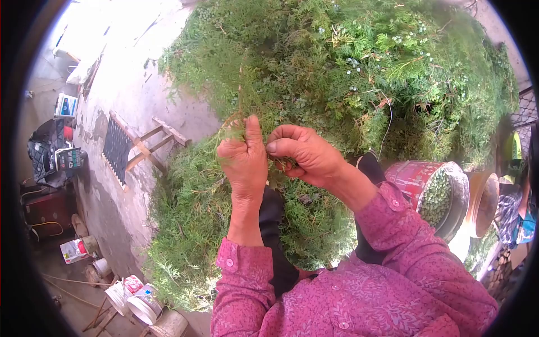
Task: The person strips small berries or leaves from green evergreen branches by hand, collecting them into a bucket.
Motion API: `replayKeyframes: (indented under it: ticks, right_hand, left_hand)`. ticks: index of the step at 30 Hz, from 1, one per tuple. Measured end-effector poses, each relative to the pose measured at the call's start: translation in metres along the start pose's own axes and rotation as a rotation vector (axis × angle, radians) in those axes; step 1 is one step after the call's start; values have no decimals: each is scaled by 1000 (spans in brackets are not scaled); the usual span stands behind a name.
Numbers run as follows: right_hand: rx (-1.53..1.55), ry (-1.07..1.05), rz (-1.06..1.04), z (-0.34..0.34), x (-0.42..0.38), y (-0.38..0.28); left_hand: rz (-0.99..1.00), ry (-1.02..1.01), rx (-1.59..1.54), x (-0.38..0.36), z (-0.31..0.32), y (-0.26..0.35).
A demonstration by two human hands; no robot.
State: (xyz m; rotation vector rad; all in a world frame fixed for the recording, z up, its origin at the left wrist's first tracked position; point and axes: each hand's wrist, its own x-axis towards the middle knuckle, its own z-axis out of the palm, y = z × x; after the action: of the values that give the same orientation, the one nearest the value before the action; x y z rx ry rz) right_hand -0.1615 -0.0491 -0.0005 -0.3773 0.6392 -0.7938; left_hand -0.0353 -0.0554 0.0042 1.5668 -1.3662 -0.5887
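Observation:
My left hand (244, 151) is closed around a green conifer sprig (233, 130), thumb pointing up, with feathery foliage showing past the fingers. Close beside it, my right hand (306, 154) is curled in a pinch, its thumb and forefinger near the left hand's edge. What sits inside the right fingers is hidden. Beyond both hands rises a large heap of cut conifer branches (314, 73) bearing pale bluish cones. More branches (196, 208) lie below and around my legs. To the right, a tilted red bucket (407, 177) contains many small green cones (437, 199).
A tan bucket (484, 203) stands beside the red one. On the concrete floor at left lies a wooden folding stool (143, 147) with a dark woven seat. White buckets (143, 306) stand at lower left, and a dark quilted bag (48, 151) lies farther left.

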Motion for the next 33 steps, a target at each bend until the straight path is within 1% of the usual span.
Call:
replayKeyframes:
  ticks: [2,4,5,7,10,11,12,13,15,16,18,20,22,24,25,26,27,28,29,31,32,33]
  right_hand:
    - [7,10,-39,1,0,3]
    - [14,20,-80,2,0,6]
    - [-41,46,-115,3,-1,6]
    - [-97,71,-150,4,-1,6]
    - [-76,94,-145,4,-3,4]
    - [5,131,-136,2,-5,0]
    - [86,168,-129,0,-6,-4]
    - [85,170,-131,-4,-5,-7]
    - [233,103,-43,-11,-2,-11]
    - [233,104,-43,-13,-2,-12]
    - [223,7,-1,-14,-1,-11]
    - [210,25,14,-14,-1,-10]
    - [193,43,27,-12,-1,-9]
    - [71,41,63,-8,-2,-7]
    - [71,41,65,-6,-2,-4]
    - [33,-7,77,-4,-2,-1]
    - [-3,-54,89,-2,-1,1]
    - [-3,-54,92,-1,-1,3]
    - [-22,-75,64,0,0,4]
    - [-59,-116,5,1,1,5]
    - [-58,-117,6,0,1,5]
    - [-131,-133,25,-1,1,3]
  left_hand:
    - [7,12,-8,1,1,0]
    - [95,61,4,2,3,0]
    - [96,62,3,2,3,1]
    - [36,39,37,1,2,2]
    - [60,92,108,2,2,-1]
    - [61,91,108,3,0,-1]
    - [11,120,35,6,-4,0]
    - [-39,148,-40,8,-6,2]
    - [-67,136,-40,8,-8,5]
    - [-94,124,-38,7,-9,5]
    - [-102,129,-48,8,-8,4]
    - [-107,135,-58,11,-10,4]
    - [-167,171,-193,14,-12,4]
    - [-152,184,-183,15,-13,2]
    - [-138,197,-175,15,-14,1]
    - [-141,199,-174,15,-15,1]
    - [-139,196,-116,14,-16,1]
    - [-137,191,-58,14,-17,2]
    - [-139,192,-56,13,-18,2]
    - [-148,130,64,13,-20,2]
    - [-148,131,65,13,-21,1]
    - [-161,127,2,14,-21,1]
